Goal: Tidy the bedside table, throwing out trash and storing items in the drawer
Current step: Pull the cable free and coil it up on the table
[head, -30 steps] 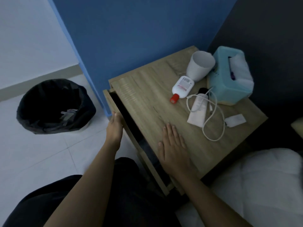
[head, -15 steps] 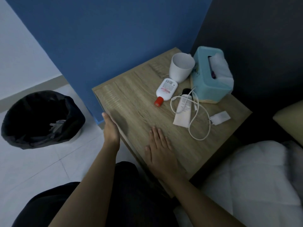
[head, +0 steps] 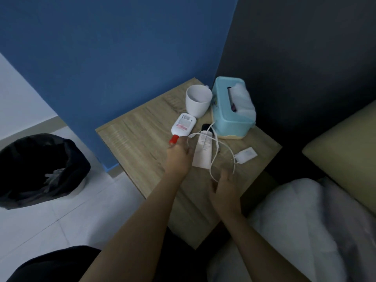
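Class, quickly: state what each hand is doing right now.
Left hand: fingers curled at the white bottle; grip cannot be told.
Right hand: open, holding nothing.

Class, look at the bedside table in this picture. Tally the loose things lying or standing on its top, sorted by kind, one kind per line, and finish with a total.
Cups: 1, white cup
Tissue boxes: 1, light blue tissue box
Bottles: 1, white bottle with red cap
Tubes: 1, white tube with black cap
Chargers: 1, white charger with cable
Total: 5

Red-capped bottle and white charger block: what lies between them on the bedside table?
In the head view, between the red-capped bottle and charger block lie a flat white tube and loops of white cable crossing it.
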